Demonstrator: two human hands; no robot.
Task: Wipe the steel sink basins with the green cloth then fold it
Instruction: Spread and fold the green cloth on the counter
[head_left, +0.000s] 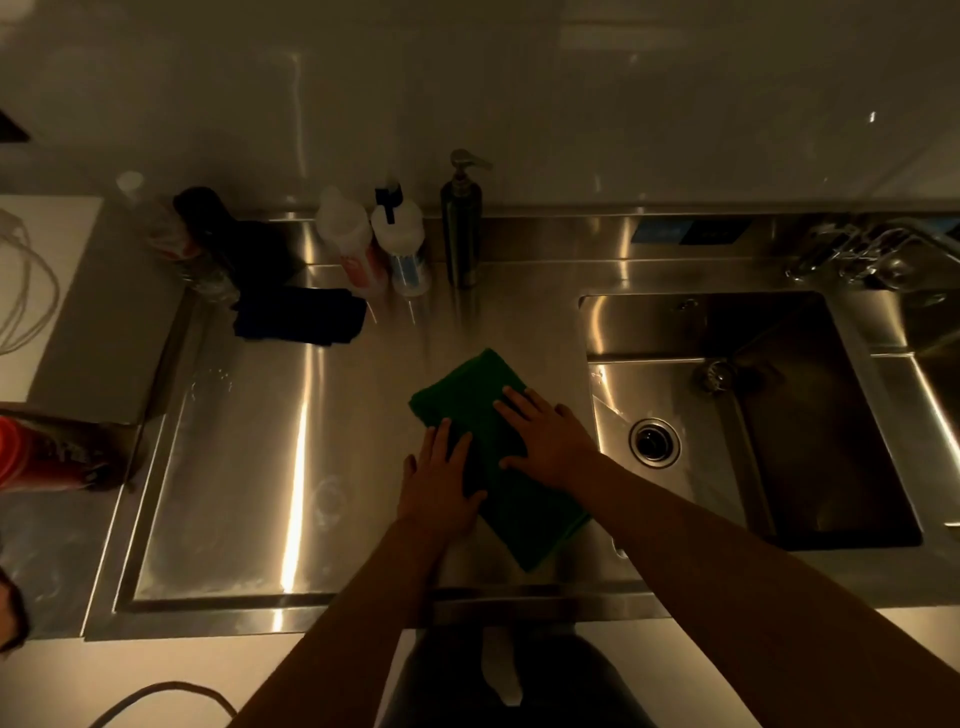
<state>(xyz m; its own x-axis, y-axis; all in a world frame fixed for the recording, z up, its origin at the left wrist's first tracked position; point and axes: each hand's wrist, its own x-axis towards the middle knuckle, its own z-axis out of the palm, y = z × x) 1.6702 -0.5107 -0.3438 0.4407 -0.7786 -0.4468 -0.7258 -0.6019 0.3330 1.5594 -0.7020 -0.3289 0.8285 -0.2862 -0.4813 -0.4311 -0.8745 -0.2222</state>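
Note:
The green cloth (470, 387) lies folded into a long strip on the steel drainboard (249, 467), just left of the sink basin (810, 415). My left hand (436, 480) lies flat with straight fingers on the cloth's left edge. My right hand (545, 434) presses flat on the cloth's middle, fingers spread. Both hands touch the cloth from above and neither curls round it. The basin is steel with a round drain (654, 442) in its floor.
Two white bottles (374, 239) and a steel soap pump (461, 223) stand at the back of the drainboard. A dark folded cloth (298, 314) lies near them. The tap (872, 254) sits behind the basin. A red can (41, 454) lies at the left.

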